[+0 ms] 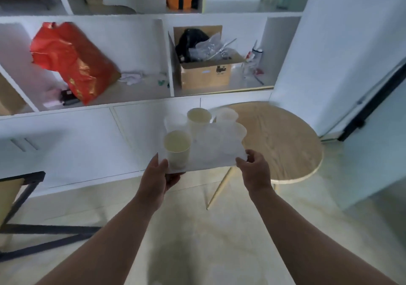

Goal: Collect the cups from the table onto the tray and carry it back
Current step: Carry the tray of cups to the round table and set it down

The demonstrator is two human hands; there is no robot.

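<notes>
The white tray is held in the air, in front of the person, to the left of the round wooden table and partly over its left edge. On the tray stand several cups. The near left cup and the far middle cup are cream inside and clear to see; the other cups are pale and blurred, so their number is not sure. All of them stand upright and close together.

The left hand grips the near left corner of the tray, thumb on top and fingers under it. The right hand pinches the near right corner. The two hands are apart, one on each side.

Behind the tray is a white shelf unit with a red bag and a cardboard box.
</notes>
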